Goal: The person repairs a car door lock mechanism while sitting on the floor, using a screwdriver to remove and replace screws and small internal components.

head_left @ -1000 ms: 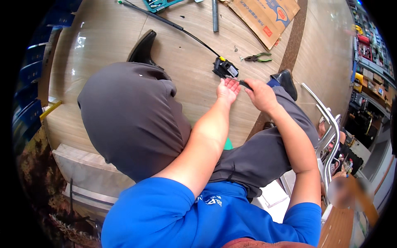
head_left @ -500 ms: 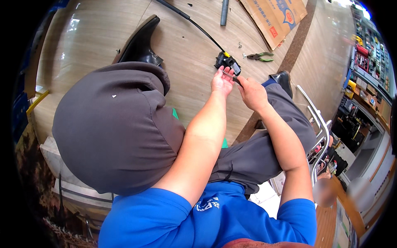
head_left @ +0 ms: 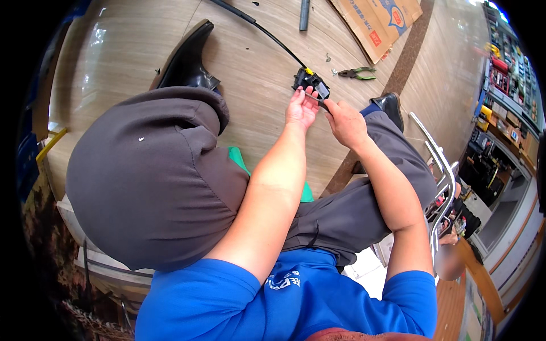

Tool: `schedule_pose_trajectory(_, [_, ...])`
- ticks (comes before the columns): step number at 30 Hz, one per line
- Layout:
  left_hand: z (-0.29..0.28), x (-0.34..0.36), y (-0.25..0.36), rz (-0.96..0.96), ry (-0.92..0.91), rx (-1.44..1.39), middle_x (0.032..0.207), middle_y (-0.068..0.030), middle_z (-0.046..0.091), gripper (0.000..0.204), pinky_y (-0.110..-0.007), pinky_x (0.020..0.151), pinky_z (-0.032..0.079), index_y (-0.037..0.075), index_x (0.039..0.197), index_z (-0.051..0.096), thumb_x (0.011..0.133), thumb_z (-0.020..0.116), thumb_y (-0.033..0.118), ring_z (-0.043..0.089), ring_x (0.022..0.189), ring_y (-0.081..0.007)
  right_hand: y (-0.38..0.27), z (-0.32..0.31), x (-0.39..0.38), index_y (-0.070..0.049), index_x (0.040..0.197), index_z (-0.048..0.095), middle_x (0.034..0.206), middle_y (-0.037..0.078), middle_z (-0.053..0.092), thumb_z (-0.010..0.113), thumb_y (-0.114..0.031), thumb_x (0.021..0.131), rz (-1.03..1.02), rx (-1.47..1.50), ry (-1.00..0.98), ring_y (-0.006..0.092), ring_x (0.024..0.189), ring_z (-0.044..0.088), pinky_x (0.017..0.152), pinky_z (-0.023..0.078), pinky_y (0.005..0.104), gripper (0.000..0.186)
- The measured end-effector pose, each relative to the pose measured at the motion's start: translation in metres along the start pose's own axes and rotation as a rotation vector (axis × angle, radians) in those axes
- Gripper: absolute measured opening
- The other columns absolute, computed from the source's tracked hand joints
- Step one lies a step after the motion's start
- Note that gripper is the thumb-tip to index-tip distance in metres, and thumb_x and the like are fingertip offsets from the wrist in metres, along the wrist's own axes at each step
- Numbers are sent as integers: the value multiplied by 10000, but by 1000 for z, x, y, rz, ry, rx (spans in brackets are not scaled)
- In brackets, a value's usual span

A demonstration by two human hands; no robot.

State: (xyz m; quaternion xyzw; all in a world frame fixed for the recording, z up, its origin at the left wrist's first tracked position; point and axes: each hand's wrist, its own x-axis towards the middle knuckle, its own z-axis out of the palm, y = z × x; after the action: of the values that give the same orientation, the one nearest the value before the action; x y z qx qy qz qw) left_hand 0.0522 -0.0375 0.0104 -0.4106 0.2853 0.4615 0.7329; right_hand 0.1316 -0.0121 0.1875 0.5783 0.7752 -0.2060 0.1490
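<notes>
A screwdriver [head_left: 322,104] with a dark handle and a thin metal shaft is in my right hand [head_left: 347,126], its fingers wrapped round the handle. The shaft points left across the fingers of my left hand [head_left: 301,109]. That hand is palm up, with its fingers curled and the thumb closed toward them at the shaft's tip; what sits between them is too small to tell. Just beyond both hands lies a black plastic mechanism [head_left: 308,79] with a yellow part and a grey plate. A black cable [head_left: 278,41] runs from it to the far left along the floor.
Green-handled pliers [head_left: 357,74] lie right of the mechanism, beside small metal bits [head_left: 327,57]. Farther off are a grey tube [head_left: 305,15] and flattened cardboard [head_left: 378,25]. My black boots flank the work. A metal tube frame [head_left: 441,165] stands at the right, before stocked shelves.
The whole view has shifted slightly, so the floor things sit a little farther left. My hands keep nearly the same pose, with the screwdriver's shaft still at my left fingers.
</notes>
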Motion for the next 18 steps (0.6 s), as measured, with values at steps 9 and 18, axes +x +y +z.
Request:
schedule_pose_trajectory(9, [2, 0, 3, 3, -1, -1, 1118, -10, 687, 147, -415, 782, 507, 244, 1114, 552, 977, 567, 189, 663, 977, -221, 2, 1, 2, -146, 1148, 567, 863, 136, 596, 607, -191, 897, -18, 9, 19, 349, 779, 635, 663, 518, 459, 259])
schedule_pose_trajectory(18, [0, 2, 4, 5, 11, -5, 1093, 8, 708, 135, -463, 831, 501, 260, 1078, 598, 969, 572, 185, 672, 1001, -218, 0, -4, 7, -150, 1149, 573, 867, 141, 597, 604, -184, 896, -27, -15, -16, 354, 769, 636, 663, 516, 461, 258])
